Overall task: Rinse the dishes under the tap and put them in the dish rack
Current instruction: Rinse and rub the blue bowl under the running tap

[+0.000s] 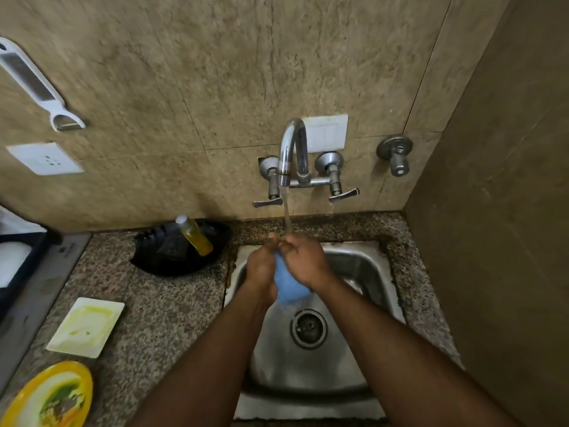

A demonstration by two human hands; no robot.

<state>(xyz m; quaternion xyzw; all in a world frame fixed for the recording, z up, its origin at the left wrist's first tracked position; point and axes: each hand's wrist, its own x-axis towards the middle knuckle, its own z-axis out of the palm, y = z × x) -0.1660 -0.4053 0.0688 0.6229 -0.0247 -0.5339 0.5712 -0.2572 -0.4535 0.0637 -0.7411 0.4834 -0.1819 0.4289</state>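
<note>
Here both hands, left hand point(261, 268) and right hand point(303, 261), grip a blue cup point(289, 283) under the tap point(291, 149).

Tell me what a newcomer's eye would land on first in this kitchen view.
First, the two hands over the steel sink: the left hand and right hand grip a blue item under the stream from the chrome tap. Next, on the granite counter to the left, a dirty yellow plate at the near edge and a smeared white square plate behind it.
</note>
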